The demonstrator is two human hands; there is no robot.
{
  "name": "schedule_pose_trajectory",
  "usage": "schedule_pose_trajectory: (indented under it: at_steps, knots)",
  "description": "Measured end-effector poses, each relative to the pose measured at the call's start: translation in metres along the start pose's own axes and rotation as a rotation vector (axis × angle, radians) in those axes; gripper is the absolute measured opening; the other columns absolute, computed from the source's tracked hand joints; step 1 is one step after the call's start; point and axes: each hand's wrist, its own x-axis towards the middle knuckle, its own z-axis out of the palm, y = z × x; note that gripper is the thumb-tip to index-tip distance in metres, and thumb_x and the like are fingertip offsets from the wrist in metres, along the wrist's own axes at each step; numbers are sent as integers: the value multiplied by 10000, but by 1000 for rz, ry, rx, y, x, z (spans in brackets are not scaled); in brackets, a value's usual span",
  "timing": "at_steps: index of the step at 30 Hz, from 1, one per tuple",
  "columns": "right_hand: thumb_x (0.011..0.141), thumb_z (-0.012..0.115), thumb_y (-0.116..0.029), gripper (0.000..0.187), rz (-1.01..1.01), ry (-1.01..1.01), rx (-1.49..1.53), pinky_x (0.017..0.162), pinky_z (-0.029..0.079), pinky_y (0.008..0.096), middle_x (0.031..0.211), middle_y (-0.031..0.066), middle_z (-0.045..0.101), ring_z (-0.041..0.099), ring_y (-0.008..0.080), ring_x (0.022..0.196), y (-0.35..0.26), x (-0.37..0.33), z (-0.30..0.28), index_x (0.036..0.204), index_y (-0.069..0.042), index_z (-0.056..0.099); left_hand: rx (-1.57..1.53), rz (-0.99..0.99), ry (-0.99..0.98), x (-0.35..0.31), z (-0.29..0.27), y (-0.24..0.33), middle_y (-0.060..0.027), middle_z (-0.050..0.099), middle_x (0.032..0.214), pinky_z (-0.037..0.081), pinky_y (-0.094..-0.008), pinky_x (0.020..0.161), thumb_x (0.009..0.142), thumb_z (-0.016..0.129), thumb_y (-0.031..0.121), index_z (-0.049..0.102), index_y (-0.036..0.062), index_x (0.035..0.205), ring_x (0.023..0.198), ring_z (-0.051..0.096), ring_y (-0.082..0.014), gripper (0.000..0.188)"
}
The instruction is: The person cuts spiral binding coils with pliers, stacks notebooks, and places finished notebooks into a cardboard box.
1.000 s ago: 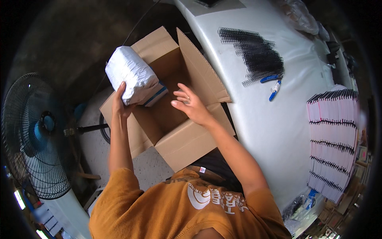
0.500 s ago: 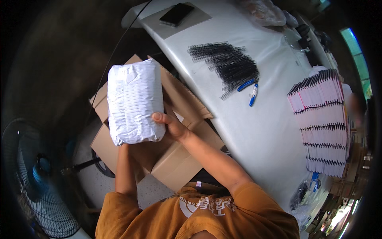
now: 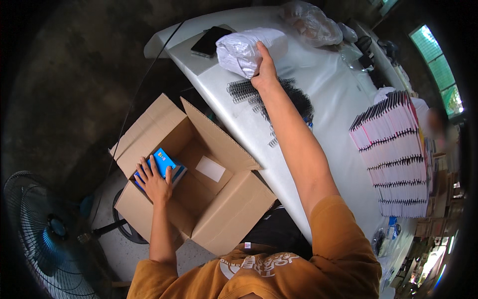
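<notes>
My right hand (image 3: 265, 70) grips a white plastic-wrapped package (image 3: 244, 49) at its near edge, thumb on top and the other fingers hidden beneath. It holds the package over the far part of the table, beside the phone and the black coils. Down to the left, my left hand (image 3: 155, 182) lies with fingers spread over a blue box (image 3: 163, 160) inside an open cardboard carton (image 3: 221, 212). More blue and white edges show under that hand. A white paper rectangle (image 3: 210, 168) lies in the carton.
The white-covered table (image 3: 298, 184) carries black spiral coils (image 3: 298, 102), a dark phone (image 3: 211, 42), clear plastic bags (image 3: 313, 22) and stacked spiral-bound books (image 3: 393, 154) at the right. A standing fan (image 3: 50, 234) is at the lower left. A thin dark cord (image 3: 144, 74) crosses left of the carton.
My right hand has carried the package from above the carton to the table's far part. My left hand has left the package and moved down onto the blue box, and the carton's inside now shows.
</notes>
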Motion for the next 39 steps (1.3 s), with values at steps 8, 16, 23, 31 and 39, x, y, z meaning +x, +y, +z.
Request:
schedule_pose_trajectory:
  at_steps: [8,16,23,31,39]
  knots:
    - [745,674,-117,656,-612,500,-650,934,428,373,1185,180,489,528,306,1052,-1,20,10,1288,30,336,5,19,2,0,2,-1,-110,212,1489,70,-485,1100,868,433,548,315,156,1408,1371,168,-317,678]
    - [837,585,-138,373,281,-409,-269,917,393,279,1076,64,598,531,121,1023,110,-258,40,1178,2,536,-227,-90,94,-10,-7,-8,-189,242,1453,113,-489,1089,866,501,484,349,106,1378,1352,177,-365,654]
    - [716,704,-439,1060,1134,63,-140,1062,247,482,1456,230,149,206,373,1332,224,-268,-62,1430,-2,52,-705,-195,316,-44,-53,7,-239,366,1324,258,-437,1044,843,602,225,440,-24,1250,1250,331,-369,504]
    - [683,718,-550,1069,950,-77,96,1099,68,500,1489,154,103,84,329,1376,272,-263,-39,1439,-103,109,-653,-380,225,-7,7,-75,-239,419,1295,265,-442,1034,822,619,416,424,-42,1269,1231,364,-362,668]
    - [702,751,-418,638,782,-11,103,1012,230,397,1241,23,485,403,173,1162,325,-265,-9,1207,-144,471,-840,-436,175,-9,17,-57,-274,373,1315,232,-448,1037,856,567,443,286,-34,1358,1229,332,-381,747]
